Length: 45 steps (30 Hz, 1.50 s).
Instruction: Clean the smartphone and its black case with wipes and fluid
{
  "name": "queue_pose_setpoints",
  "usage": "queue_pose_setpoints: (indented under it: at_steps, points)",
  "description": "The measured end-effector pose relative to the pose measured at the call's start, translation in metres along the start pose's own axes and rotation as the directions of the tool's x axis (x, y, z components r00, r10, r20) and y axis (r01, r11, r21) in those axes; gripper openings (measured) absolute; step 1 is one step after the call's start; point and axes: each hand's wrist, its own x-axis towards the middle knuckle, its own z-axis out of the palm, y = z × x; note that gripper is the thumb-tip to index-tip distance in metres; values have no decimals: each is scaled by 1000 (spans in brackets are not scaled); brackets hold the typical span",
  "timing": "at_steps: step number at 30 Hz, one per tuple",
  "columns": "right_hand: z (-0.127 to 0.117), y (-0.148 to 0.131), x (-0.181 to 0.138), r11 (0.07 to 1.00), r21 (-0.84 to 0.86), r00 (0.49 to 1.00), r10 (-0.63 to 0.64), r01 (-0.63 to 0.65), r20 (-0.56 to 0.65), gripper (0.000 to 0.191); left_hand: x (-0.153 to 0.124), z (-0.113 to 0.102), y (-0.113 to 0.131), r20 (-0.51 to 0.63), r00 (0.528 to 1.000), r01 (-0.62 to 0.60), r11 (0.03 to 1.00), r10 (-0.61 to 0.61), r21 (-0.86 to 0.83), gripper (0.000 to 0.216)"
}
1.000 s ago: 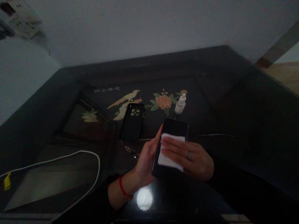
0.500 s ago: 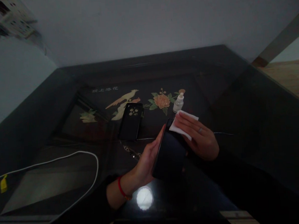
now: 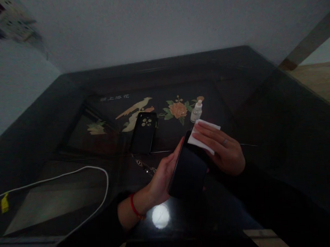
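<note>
My left hand (image 3: 163,174) grips a black phone (image 3: 189,169) by its left edge and holds it tilted above the dark table (image 3: 262,108), screen up. A red string circles that wrist. My right hand (image 3: 223,150), with a ring on one finger, presses a white wipe (image 3: 202,136) with flat fingers against the phone's top right corner. A black phone case (image 3: 143,132) lies on the table to the left of the phone. A small white spray bottle (image 3: 196,111) stands just beyond the wipe.
A white cable (image 3: 74,173) loops across the table's left part, with a yellow tag (image 3: 4,203) at its far left end. A small chain (image 3: 145,166) lies beside my left hand. A bright lamp reflection (image 3: 160,216) shows near the front edge. A pale wall rises behind.
My right hand slid the wipe from the middle of the screen up to the phone's top right corner. My left hand kept its hold and tilted the phone slightly.
</note>
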Motion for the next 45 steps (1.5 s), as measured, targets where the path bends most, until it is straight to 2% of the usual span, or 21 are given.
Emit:
queue_pose_setpoints:
  at_steps: [3,5,9,11,13,17,19,23,25,27,29,31,34,36,39,40,42,43,44,45]
  points:
    - [5,-13,2,981,82,979,-182,174,92,37,2,0,-1,-46,999,7,1000,-9,-30,59]
    - [6,-15,2,971,113,968,-224,211,115,36,3,1,-1,-53,998,17,998,-20,-55,61]
    - [2,-2,0,999,32,999,-34,33,19,37,2,1,1,-37,999,8,998,-10,-56,54]
    - [3,-5,0,999,26,999,-34,33,7,34,1,0,2,-57,998,4,998,-8,-66,54]
    - [6,-18,1,986,84,987,-151,146,58,31,1,0,4,-94,995,18,995,-27,-94,58]
    - [12,-41,3,911,199,916,-386,361,106,24,4,3,9,-136,986,78,991,-92,-105,60]
    - [11,-36,2,918,195,923,-370,345,108,24,4,4,11,-172,983,44,994,-61,-104,56]
    - [7,-20,0,982,108,983,-163,153,88,33,4,2,10,-232,972,-60,993,35,-100,54]
    - [7,-24,-1,975,116,976,-201,190,87,31,4,0,10,-242,970,-51,994,26,-95,55]
    - [8,-32,-1,941,153,941,-319,301,112,26,4,0,11,-250,968,-22,995,-4,-100,56]
    - [7,-35,-1,919,179,919,-376,352,121,24,5,1,13,-260,966,-20,993,-12,-119,57]
    - [4,-27,-1,940,168,942,-317,298,106,27,6,3,15,-277,961,-61,988,20,-139,56]
    - [-1,-13,0,989,96,990,-122,115,72,31,7,6,18,-309,950,-100,984,50,-147,53]
    - [-2,-14,1,982,103,985,-162,156,62,30,7,7,19,-350,936,-79,985,20,-155,53]
    - [-5,-24,1,932,167,936,-339,322,89,25,7,5,19,-387,922,-41,989,-19,-145,55]
    - [-7,-25,0,930,184,939,-336,318,73,25,6,5,19,-390,921,-47,991,-6,-127,55]
    - [-13,-23,-3,957,227,982,-187,181,3,31,5,5,19,-391,919,-80,993,43,-81,53]
    - [-16,-20,-4,967,250,999,-42,44,-14,33,5,5,19,-392,918,-96,994,65,-60,52]
    - [-18,-16,-5,958,267,993,118,-106,-30,34,4,6,18,-391,916,-109,993,85,-39,52]
    - [-20,-13,-6,919,291,952,298,-267,-66,34,3,7,18,-387,917,-115,993,100,-15,53]
